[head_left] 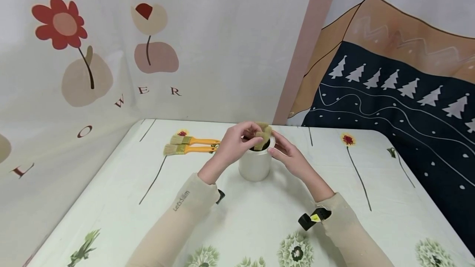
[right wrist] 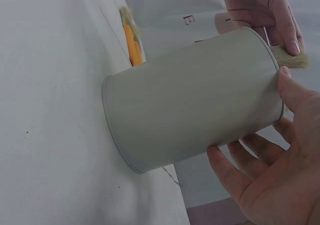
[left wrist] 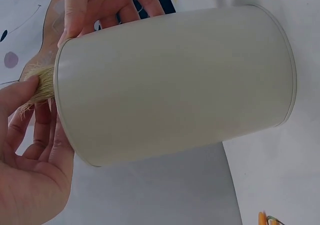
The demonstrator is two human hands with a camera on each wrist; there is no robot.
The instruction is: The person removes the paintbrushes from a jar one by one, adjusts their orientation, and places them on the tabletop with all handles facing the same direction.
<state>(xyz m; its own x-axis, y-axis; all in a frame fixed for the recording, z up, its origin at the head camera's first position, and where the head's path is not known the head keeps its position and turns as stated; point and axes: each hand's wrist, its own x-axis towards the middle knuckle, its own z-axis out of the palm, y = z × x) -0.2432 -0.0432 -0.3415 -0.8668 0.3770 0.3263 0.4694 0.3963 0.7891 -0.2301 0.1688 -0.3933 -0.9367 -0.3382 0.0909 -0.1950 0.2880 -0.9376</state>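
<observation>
A tall off-white cylindrical canister (head_left: 255, 168) stands upright on the table, its dark inside showing at the mouth. Pale bristles of paintbrushes (head_left: 266, 130) stick up out of it, their handles hidden inside. My left hand (head_left: 237, 141) is over the mouth from the left, thumb and fingers pinching a bristle head (left wrist: 46, 85) just above the rim. On the other side, my right hand (head_left: 291, 158) holds the canister near its top. In the right wrist view its thumb lies at the rim and its fingers (right wrist: 227, 172) spread along the wall.
Two flat paintbrushes (head_left: 185, 149) with orange handles lie side by side left of the canister, bristles pointing left. The table (head_left: 256, 209) wears a white cloth printed with flowers. Behind it hangs a printed curtain (head_left: 230, 52), with a dark tree-patterned part at right.
</observation>
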